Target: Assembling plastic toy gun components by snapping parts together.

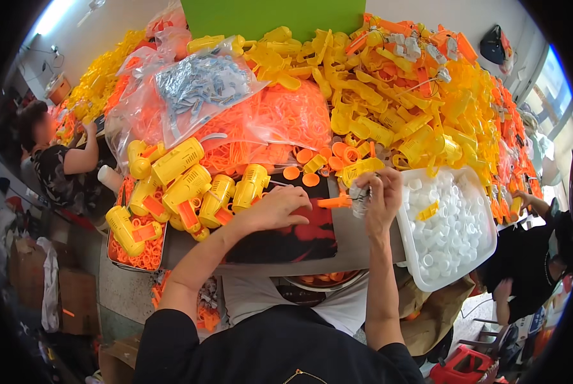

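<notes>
My right hand [381,200] has its fingers closed around a small grey-silver part, whose exact kind I cannot make out. An orange plastic piece [335,202] sticks out to the left of it. My left hand [278,208] holds nothing visible; its fingers reach apart over a black-and-red mat [280,243]. Just left of that hand lie several yellow cylindrical plastic housings [179,160] with orange parts on them. Beyond the hands are loose orange round caps [310,179] and a yellow half shell [363,170].
A white tub [494,240] of small white plastic parts stands at the right. Yellow shells [427,121] are heaped behind. Bags of orange parts [293,115] and metal pieces [203,80] lie ahead. An orange-filled tray [136,256] sits left. Other people [62,160] are on both sides.
</notes>
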{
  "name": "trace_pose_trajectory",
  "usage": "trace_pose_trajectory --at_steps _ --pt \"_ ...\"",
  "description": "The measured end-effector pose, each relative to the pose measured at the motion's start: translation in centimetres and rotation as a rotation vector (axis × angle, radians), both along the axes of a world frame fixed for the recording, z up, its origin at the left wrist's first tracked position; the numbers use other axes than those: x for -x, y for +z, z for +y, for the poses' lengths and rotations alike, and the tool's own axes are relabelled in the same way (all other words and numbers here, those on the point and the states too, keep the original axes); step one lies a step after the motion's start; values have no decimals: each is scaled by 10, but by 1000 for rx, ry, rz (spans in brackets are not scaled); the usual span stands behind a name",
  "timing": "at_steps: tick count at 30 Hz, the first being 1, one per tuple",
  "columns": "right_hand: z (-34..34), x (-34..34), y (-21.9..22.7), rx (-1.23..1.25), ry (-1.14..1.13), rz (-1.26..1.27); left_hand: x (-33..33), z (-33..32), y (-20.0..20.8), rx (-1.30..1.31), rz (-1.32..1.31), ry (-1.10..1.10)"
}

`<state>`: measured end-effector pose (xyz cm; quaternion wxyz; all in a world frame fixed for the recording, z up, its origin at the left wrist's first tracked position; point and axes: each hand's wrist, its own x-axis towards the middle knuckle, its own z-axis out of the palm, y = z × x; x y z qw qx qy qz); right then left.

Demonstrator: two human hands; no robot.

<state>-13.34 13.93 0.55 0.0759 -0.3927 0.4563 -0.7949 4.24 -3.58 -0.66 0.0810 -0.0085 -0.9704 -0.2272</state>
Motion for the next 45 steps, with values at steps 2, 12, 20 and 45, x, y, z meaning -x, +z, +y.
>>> trace_pose_trajectory --at_steps 2,12,20,45 --pt "4 3 -13 20 -251 46 10 -16 15 -187 -81 -40" --pt "-11 13 -82 -151 -608 572 128 -145 79 979 200 517" --pt "-14 15 -92 -276 -391 245 176 -221 67 1168 -110 635" --pt "53 10 18 61 -233 6 -41 6 32 329 257 -108"
